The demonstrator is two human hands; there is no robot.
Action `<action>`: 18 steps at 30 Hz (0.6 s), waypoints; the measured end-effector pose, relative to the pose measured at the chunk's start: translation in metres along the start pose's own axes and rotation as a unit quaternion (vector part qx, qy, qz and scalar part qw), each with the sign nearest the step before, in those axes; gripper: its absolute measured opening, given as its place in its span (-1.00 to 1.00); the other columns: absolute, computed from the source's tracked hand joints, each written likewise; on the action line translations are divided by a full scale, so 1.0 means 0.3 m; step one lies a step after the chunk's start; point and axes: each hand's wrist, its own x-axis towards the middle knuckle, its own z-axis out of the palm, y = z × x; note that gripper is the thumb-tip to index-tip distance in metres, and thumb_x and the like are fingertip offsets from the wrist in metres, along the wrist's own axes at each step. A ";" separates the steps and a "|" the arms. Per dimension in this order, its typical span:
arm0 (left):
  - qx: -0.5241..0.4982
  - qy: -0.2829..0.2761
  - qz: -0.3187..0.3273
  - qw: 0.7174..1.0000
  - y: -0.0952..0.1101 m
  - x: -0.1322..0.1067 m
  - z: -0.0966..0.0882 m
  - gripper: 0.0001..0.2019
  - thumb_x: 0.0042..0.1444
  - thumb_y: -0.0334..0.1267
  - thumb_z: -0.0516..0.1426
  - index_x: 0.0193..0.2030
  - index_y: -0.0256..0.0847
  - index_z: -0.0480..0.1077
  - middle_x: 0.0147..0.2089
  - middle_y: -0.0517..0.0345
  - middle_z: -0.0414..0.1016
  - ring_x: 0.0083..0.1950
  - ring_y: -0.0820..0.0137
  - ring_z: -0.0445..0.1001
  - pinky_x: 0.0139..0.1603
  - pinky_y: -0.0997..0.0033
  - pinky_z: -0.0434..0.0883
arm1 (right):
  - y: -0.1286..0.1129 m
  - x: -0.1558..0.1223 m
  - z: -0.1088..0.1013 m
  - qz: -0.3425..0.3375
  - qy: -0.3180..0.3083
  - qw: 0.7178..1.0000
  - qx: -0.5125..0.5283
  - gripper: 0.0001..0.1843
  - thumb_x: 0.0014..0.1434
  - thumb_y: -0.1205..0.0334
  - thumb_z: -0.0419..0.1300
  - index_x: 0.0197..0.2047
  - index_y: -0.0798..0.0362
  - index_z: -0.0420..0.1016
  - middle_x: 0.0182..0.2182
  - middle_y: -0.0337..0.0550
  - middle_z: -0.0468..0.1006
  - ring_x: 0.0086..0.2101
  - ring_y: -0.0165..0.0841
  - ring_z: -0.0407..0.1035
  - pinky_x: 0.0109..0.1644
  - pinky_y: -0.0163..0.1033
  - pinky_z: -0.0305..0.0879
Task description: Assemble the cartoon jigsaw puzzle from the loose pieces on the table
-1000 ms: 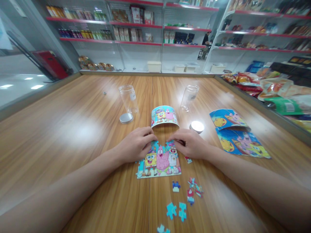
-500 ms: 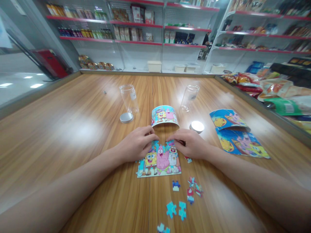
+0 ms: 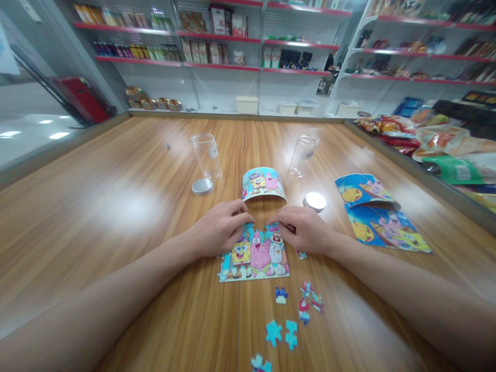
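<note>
My left hand (image 3: pixel 219 231) and right hand (image 3: pixel 306 231) curl onto the far edge of the jigsaw puzzle (image 3: pixel 253 258), which lies at 6 o'clock from them on the surface (image 3: pixel 116 206). I cannot tell whether either pinches a piece. Loose pieces (image 3: pixel 289 330) lie at 5 o'clock, nearer my right hand.

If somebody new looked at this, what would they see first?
Most likely the bright cartoon puzzle in the middle of the wooden table, with the left hand and right hand resting on its top edge. Next come the loose blue pieces scattered on the table nearer the camera, and the curled cartoon picture arched just behind the hands.
</note>
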 end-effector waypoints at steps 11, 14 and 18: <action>0.001 -0.005 -0.001 1.000 0.002 0.000 -0.001 -0.69 0.18 -0.46 0.04 0.04 -0.25 0.42 -0.06 -0.04 0.36 -0.06 0.27 0.41 -0.06 0.22 0.43 | 0.001 0.001 0.007 0.021 -0.014 1.000 0.000 -0.70 0.23 0.34 0.11 -0.04 0.01 0.59 -0.30 -0.14 0.62 -0.29 -0.37 0.46 -0.21 -0.28 0.30; 0.000 -0.001 0.000 1.000 0.003 0.002 -0.002 -0.69 0.17 -0.47 0.05 0.03 -0.25 0.43 -0.06 -0.04 0.36 -0.06 0.27 0.42 -0.06 0.22 0.43 | -0.001 0.001 0.005 0.021 -0.013 1.000 0.002 -0.70 0.23 0.35 0.11 -0.05 0.01 0.60 -0.29 -0.14 0.63 -0.29 -0.37 0.47 -0.20 -0.28 0.31; 0.002 0.007 0.006 1.000 0.008 0.008 -0.007 -0.70 0.17 -0.47 0.04 0.02 -0.27 0.43 -0.08 -0.04 0.37 -0.08 0.27 0.42 -0.09 0.22 0.44 | -0.006 0.002 -0.001 0.020 -0.012 1.000 0.007 -0.69 0.22 0.37 0.11 -0.05 0.02 0.61 -0.28 -0.13 0.64 -0.28 -0.37 0.49 -0.18 -0.27 0.33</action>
